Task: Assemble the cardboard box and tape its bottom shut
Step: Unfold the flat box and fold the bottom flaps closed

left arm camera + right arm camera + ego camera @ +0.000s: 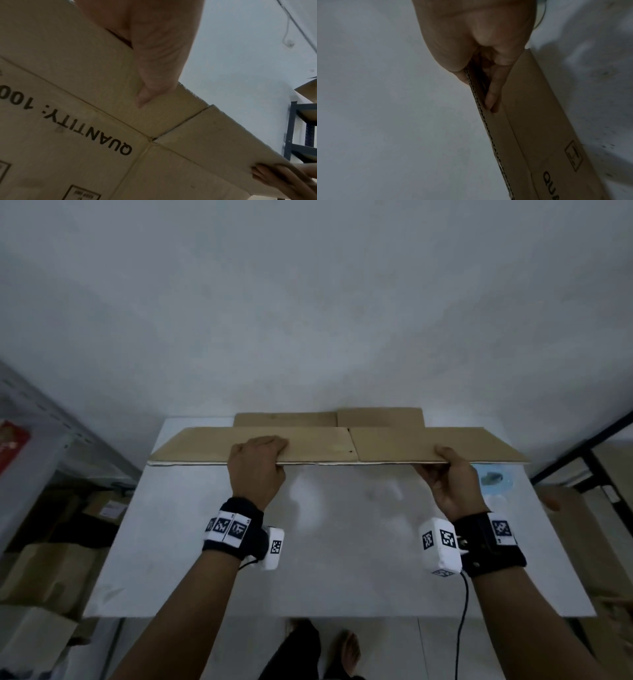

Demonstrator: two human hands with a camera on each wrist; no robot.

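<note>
Underneath | left wrist only: "QUANTITY" print on cardboard box (68, 94) | both hands gripping

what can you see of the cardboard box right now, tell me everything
The cardboard box is brown corrugated board, still folded flat, held level above the white table. Its flaps are split by slits; black print underneath reads QUANTITY. The left hand and right hand each grip its near edge.

We see the cardboard box (318, 445) still folded flat, brown, held level above the white table (342, 542), its long near edge toward us, printed "QUANTITY" underneath; the tape roll (493, 479) lies on the table's right side.
</note>
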